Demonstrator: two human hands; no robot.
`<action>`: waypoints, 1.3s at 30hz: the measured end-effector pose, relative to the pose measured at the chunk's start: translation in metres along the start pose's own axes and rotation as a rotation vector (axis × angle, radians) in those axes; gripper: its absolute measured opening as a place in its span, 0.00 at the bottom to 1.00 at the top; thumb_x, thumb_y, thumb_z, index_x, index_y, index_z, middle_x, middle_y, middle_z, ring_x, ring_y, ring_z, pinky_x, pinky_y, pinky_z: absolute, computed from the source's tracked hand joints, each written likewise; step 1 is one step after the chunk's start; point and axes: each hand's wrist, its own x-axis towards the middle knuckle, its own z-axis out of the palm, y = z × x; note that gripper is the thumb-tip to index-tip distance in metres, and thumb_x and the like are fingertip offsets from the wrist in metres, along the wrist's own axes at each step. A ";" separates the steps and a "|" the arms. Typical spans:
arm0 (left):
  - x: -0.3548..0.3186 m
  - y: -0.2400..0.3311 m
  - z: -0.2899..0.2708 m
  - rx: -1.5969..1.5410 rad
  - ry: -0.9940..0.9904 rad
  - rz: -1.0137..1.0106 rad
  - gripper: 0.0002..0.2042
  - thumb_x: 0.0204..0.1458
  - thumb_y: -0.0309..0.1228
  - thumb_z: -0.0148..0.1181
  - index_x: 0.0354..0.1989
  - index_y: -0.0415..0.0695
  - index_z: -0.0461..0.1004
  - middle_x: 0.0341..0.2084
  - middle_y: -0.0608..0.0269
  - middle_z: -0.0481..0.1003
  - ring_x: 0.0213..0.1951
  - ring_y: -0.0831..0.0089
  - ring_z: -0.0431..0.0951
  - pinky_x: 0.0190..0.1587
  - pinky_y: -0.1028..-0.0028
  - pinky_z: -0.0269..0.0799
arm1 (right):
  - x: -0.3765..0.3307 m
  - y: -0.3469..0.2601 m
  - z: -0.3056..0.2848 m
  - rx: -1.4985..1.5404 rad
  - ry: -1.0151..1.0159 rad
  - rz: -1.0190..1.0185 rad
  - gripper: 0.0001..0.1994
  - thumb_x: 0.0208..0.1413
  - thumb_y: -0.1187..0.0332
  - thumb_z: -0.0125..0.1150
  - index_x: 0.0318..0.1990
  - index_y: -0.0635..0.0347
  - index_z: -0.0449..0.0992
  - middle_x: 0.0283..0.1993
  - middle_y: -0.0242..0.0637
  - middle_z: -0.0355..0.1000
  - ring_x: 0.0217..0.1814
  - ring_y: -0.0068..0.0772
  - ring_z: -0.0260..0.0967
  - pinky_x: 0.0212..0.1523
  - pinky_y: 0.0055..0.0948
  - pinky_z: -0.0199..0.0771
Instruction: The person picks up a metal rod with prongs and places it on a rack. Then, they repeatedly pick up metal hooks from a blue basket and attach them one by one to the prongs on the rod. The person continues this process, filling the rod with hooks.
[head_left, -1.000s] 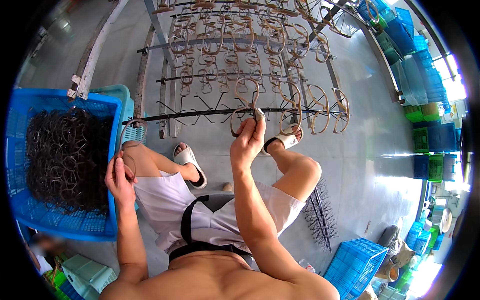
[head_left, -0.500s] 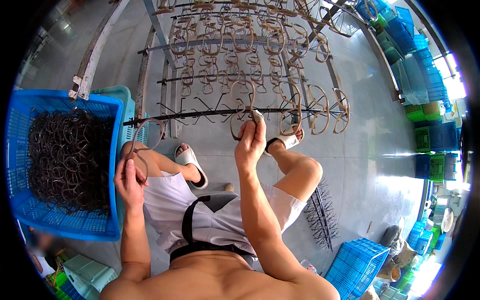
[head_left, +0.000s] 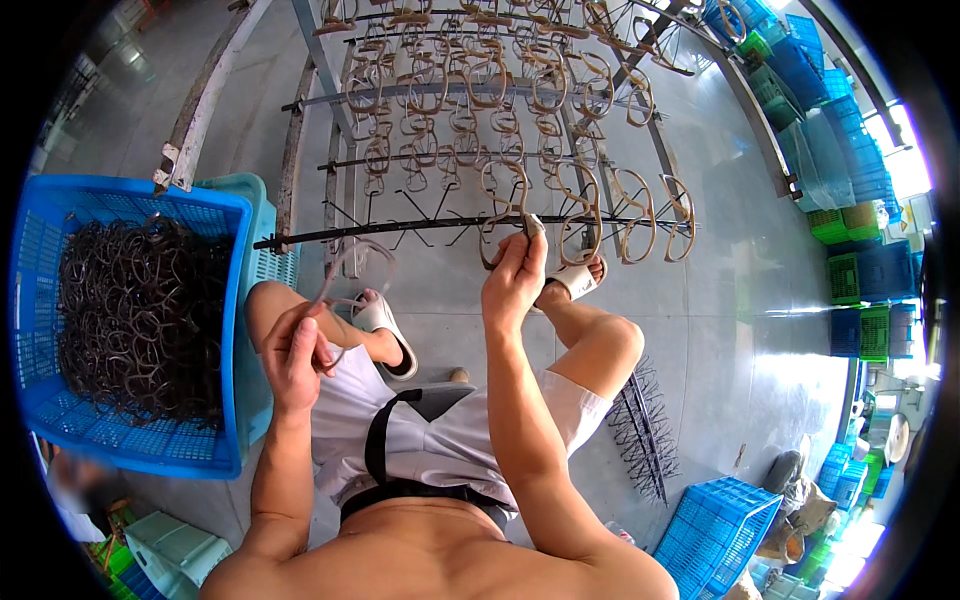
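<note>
Your L hand (head_left: 295, 362) is pinching a loose loop (head_left: 328, 283) btwn thumb & fingers, low on its curve, so the ring is standing up away from your palm, prob. to keep its shape free. Your R hand (head_left: 514, 280) is closing its fingers on a hung loop (head_left: 503, 164) right at the black rod (head_left: 400, 229), likely steadying it there. 3 more loops are hanging to the right, prob. kept apart by the rod's prongs; on the left the prongs are sticking out bare. The blue basket (head_left: 234, 350) is sitting by your L knee w/ a tangle of dark loops (head_left: 140, 315), presumably for an easy reach. Hard to make out: your R fingers are covering the exact contact, so can't tell if they're gripping the rod too, & a pale bit at the fingertips is too small to ID. The pile is hiding the basket's floor, the rack (head_left: 325, 62) is running off the top edge, & its rows of loops are overlapping too much for a count.
</note>
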 end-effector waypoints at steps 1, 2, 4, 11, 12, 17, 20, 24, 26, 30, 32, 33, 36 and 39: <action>0.002 0.001 0.000 -0.004 -0.111 -0.021 0.12 0.57 0.33 0.48 0.40 0.37 0.72 0.10 0.70 0.64 0.11 0.85 0.59 0.12 0.84 0.55 | 0.005 -0.002 -0.006 -0.179 0.024 -0.130 0.08 0.59 0.73 0.44 0.44 0.64 0.66 0.31 0.34 0.63 0.29 0.27 0.58 0.32 0.24 0.61; 0.002 0.005 -0.002 -0.003 -0.212 -0.045 0.13 0.57 0.33 0.49 0.40 0.36 0.73 0.10 0.70 0.65 0.12 0.86 0.60 0.13 0.84 0.56 | 0.006 -0.014 -0.007 -0.355 0.039 -0.254 0.09 0.59 0.73 0.44 0.45 0.64 0.66 0.34 0.37 0.64 0.31 0.31 0.60 0.35 0.27 0.63; 0.005 0.015 -0.008 -0.006 -0.445 -0.124 0.13 0.56 0.34 0.51 0.36 0.34 0.75 0.11 0.70 0.67 0.13 0.88 0.62 0.15 0.85 0.57 | -0.010 -0.053 -0.015 -0.442 -0.019 -0.471 0.13 0.56 0.73 0.48 0.49 0.66 0.66 0.42 0.44 0.65 0.42 0.42 0.62 0.45 0.33 0.62; 0.028 0.026 -0.030 0.062 -0.415 -0.124 0.14 0.55 0.38 0.51 0.37 0.36 0.72 0.23 0.65 0.74 0.20 0.87 0.68 0.21 0.87 0.59 | -0.047 -0.064 -0.031 0.355 -0.948 0.182 0.08 0.59 0.70 0.48 0.40 0.64 0.72 0.21 0.29 0.64 0.21 0.24 0.62 0.24 0.23 0.64; 0.040 0.027 -0.044 0.238 -0.236 0.028 0.16 0.56 0.40 0.48 0.40 0.38 0.72 0.29 0.65 0.74 0.25 0.84 0.70 0.25 0.86 0.62 | -0.048 -0.058 -0.030 0.373 -0.815 0.234 0.09 0.60 0.69 0.47 0.41 0.64 0.71 0.19 0.27 0.62 0.19 0.20 0.60 0.21 0.21 0.63; 0.089 -0.022 -0.230 1.389 0.352 -0.094 0.18 0.54 0.41 0.51 0.47 0.41 0.70 0.41 0.50 0.73 0.44 0.51 0.72 0.45 0.61 0.67 | -0.033 -0.031 0.026 0.321 -0.189 0.219 0.11 0.63 0.68 0.40 0.50 0.62 0.61 0.18 0.28 0.61 0.15 0.14 0.55 0.15 0.17 0.57; 0.067 -0.056 -0.277 1.631 0.299 -0.550 0.21 0.51 0.43 0.51 0.48 0.39 0.68 0.47 0.45 0.68 0.49 0.50 0.68 0.50 0.59 0.65 | -0.040 -0.022 0.051 0.173 -0.149 0.176 0.11 0.63 0.69 0.39 0.50 0.62 0.60 0.17 0.28 0.61 0.16 0.15 0.56 0.15 0.18 0.57; 0.062 -0.075 -0.303 1.083 0.139 -0.602 0.18 0.51 0.38 0.50 0.45 0.37 0.70 0.36 0.50 0.74 0.42 0.61 0.73 0.47 0.67 0.66 | -0.045 -0.014 0.060 0.267 -0.118 0.195 0.10 0.63 0.69 0.39 0.49 0.58 0.61 0.19 0.25 0.58 0.15 0.14 0.51 0.14 0.16 0.54; 0.061 -0.082 -0.306 1.009 0.167 -0.515 0.16 0.50 0.33 0.50 0.45 0.37 0.70 0.34 0.52 0.75 0.40 0.64 0.74 0.46 0.70 0.66 | -0.047 -0.017 0.062 0.333 -0.081 0.227 0.09 0.63 0.68 0.40 0.49 0.57 0.62 0.19 0.25 0.58 0.15 0.13 0.49 0.14 0.16 0.52; 0.059 -0.043 -0.279 0.960 0.329 -0.173 0.15 0.49 0.21 0.48 0.47 0.37 0.69 0.44 0.53 0.72 0.46 0.66 0.72 0.50 0.72 0.65 | -0.047 -0.023 0.066 0.400 0.014 0.275 0.09 0.63 0.67 0.40 0.48 0.55 0.63 0.19 0.24 0.57 0.15 0.12 0.47 0.13 0.15 0.49; 0.058 -0.014 -0.233 0.894 0.363 -0.077 0.16 0.49 0.20 0.47 0.48 0.37 0.69 0.45 0.54 0.72 0.49 0.66 0.71 0.52 0.71 0.63 | -0.045 -0.018 0.066 0.411 0.019 0.281 0.09 0.64 0.67 0.40 0.48 0.55 0.63 0.19 0.24 0.57 0.15 0.12 0.47 0.14 0.14 0.48; 0.053 -0.014 -0.231 0.876 0.324 -0.047 0.16 0.49 0.20 0.46 0.48 0.38 0.69 0.46 0.54 0.72 0.50 0.65 0.70 0.53 0.71 0.62 | -0.046 -0.013 0.067 0.426 0.002 0.288 0.09 0.64 0.67 0.40 0.49 0.54 0.63 0.19 0.24 0.57 0.16 0.12 0.47 0.14 0.14 0.48; 0.045 -0.034 -0.236 1.205 0.163 0.184 0.16 0.50 0.19 0.49 0.49 0.39 0.68 0.48 0.55 0.69 0.51 0.66 0.68 0.53 0.72 0.62 | -0.046 -0.014 0.070 0.461 -0.009 0.303 0.09 0.64 0.68 0.40 0.48 0.55 0.63 0.19 0.24 0.57 0.17 0.12 0.48 0.15 0.14 0.49; 0.042 -0.054 -0.243 1.110 0.318 0.189 0.14 0.52 0.28 0.53 0.48 0.40 0.69 0.48 0.52 0.67 0.51 0.63 0.66 0.54 0.69 0.61 | -0.049 -0.019 0.072 0.398 -0.023 0.275 0.09 0.63 0.68 0.40 0.48 0.57 0.63 0.19 0.24 0.58 0.19 0.11 0.49 0.16 0.14 0.49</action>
